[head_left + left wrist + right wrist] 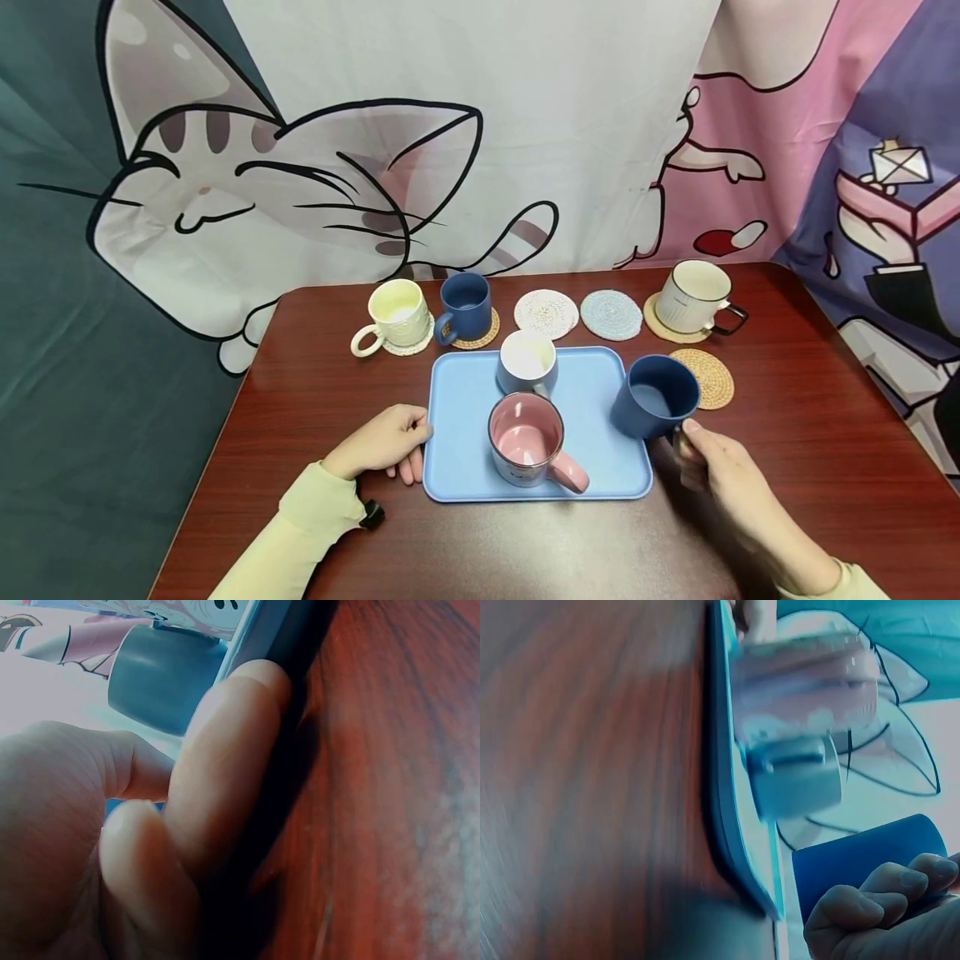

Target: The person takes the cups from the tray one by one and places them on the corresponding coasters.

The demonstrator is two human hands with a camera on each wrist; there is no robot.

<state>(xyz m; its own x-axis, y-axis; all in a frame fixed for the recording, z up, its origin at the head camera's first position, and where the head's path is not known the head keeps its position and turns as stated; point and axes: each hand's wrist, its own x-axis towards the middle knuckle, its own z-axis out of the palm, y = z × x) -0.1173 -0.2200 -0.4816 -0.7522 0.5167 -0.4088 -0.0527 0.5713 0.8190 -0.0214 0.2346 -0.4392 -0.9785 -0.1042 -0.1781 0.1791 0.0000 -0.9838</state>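
My right hand grips a dark blue mug by its handle; the mug is raised over the right edge of the light blue tray. Curled fingers at that handle show in the right wrist view. At the tray's left edge, my left hand holds the rim between thumb and fingers. A pink mug stands on the tray, its handle toward the front right. Just behind it is a pale grey-blue cup with a white inside, its lower part hidden by the pink mug.
Behind the tray, a pale yellow mug and another blue mug sit on coasters. A white coaster and a light blue coaster lie beside them. At right are a black-handled white mug and a woven coaster.
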